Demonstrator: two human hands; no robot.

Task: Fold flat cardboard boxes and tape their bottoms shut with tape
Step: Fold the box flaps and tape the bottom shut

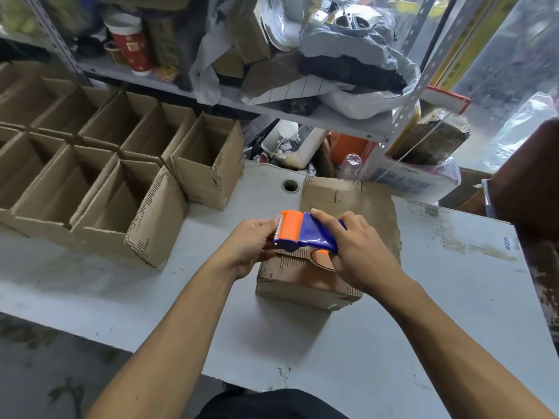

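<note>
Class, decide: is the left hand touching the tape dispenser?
Touching. The head view shows the left hand with fingertips pinching the orange serrated end of the tape dispenser.

Two bare forearms enter from the bottom edge — one from about seven o'clock, the other from about five o'clock — with no sleeve showing on either, no watch, no bracelet. The left hand (pixel 252 241) and the right hand (pixel 355 247) are ungloved and carry no rings that can be made out; nails look short and plain. At six o'clock, hard against the frame edge, lies a patch of black clothing (pixel 272 403) — smooth, unmarked, its cut not discernible.
</note>
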